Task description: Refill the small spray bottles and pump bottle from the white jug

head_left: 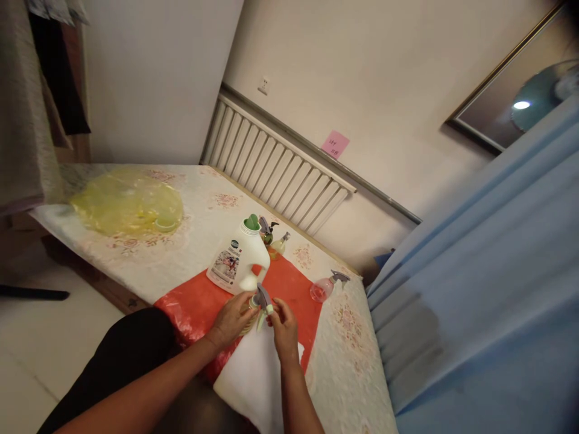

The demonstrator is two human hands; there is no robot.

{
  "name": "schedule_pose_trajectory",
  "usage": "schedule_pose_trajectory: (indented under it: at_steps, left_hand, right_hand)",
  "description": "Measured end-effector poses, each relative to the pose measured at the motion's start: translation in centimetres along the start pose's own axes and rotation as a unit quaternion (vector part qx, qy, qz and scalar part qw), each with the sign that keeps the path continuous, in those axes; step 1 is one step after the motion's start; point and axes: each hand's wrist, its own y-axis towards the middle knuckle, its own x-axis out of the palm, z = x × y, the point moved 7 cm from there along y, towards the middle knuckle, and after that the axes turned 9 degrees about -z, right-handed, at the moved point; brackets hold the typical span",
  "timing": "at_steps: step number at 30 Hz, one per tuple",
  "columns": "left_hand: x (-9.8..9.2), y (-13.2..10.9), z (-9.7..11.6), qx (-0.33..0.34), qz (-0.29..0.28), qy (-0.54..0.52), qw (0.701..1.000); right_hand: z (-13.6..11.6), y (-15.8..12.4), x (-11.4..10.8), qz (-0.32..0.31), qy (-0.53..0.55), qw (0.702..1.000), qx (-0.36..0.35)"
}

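My left hand [234,318] is closed round the upper part of a spray bottle [263,298] with a grey and pale green trigger head. At the nozzle, the fingers of my right hand [284,331] are closed on the same spray head. Most of the bottle's body is hidden behind my left hand. Just beyond stands a white jug [220,272] with a picture label, its cap off and a green spout showing in its mouth. Below my hands lies a white cloth [256,377] on a red plastic sheet [294,286].
A spray bottle with pink liquid [320,291] stands to the right. Small bottles [279,246] are behind the jug. A yellow plastic bag [122,199] and pale green cap [165,225] lie left on the flowered tablecloth [199,208]. A blue curtain [452,289] borders the right side.
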Motion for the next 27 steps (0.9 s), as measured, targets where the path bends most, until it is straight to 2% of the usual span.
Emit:
schedule_pose_trajectory:
  at_steps: [6,11,16,24,27]
  left_hand:
    - [0.1,0.1,-0.1,0.005,-0.004,-0.014,1.000]
    - [0.1,0.2,-0.4,0.003,0.004,-0.030,1.000]
    - [0.4,0.0,-1.0,-0.010,0.018,-0.064,0.998]
    - [1.2,0.0,-2.0,-0.018,0.025,-0.174,0.984]
    - [1.5,0.1,-2.2,-0.018,0.020,-0.220,0.975]
  right_hand:
    - [-2.5,3.3,2.0,-0.112,-0.025,0.991,-0.064]
    - [-2.7,4.0,2.7,-0.126,-0.056,0.988,-0.065]
    - [-1.7,3.5,2.9,-0.068,-0.082,0.994,-0.028]
    - [0.6,2.0,3.9,0.135,-0.123,0.982,0.040]
    - [0.9,1.6,4.1,0.152,-0.119,0.980,0.051]
